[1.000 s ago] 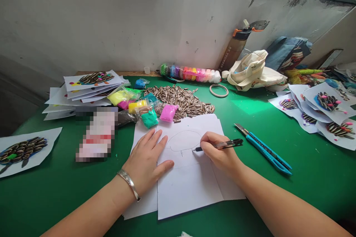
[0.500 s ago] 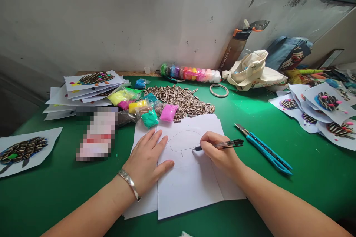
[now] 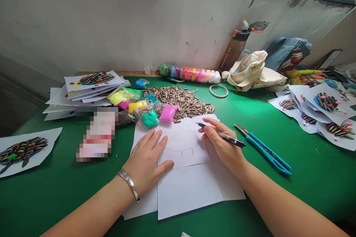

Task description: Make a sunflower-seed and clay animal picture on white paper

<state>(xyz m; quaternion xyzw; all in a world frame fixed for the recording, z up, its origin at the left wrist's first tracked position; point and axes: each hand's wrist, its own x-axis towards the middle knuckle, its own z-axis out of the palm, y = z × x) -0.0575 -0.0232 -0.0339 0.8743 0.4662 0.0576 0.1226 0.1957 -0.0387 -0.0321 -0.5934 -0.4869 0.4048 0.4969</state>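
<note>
My left hand (image 3: 147,159) lies flat with spread fingers on a stack of white paper sheets (image 3: 189,189), holding nothing, and a silver bangle (image 3: 129,184) circles that wrist. A rounded pencil-thin outline (image 3: 185,141) with short lines below it is drawn on the top sheet, between my hands. My right hand (image 3: 219,144) grips a black mechanical pen (image 3: 224,136), with its tip raised and pointing up and left, clear of the outline.
A blue utility knife (image 3: 264,150) lies right of the paper. Behind it are a heap of striped sunflower seeds (image 3: 180,100) and bagged coloured clay (image 3: 149,118). Seed-decorated paper crafts (image 3: 329,105) lie at right, more are stacked at left (image 3: 93,81), and a blurred packet (image 3: 97,135) sits left.
My right hand has lifted from the outline and moved up and right, turning the pen tip away from the paper. A further short line shows under the outline. My left hand has not moved.
</note>
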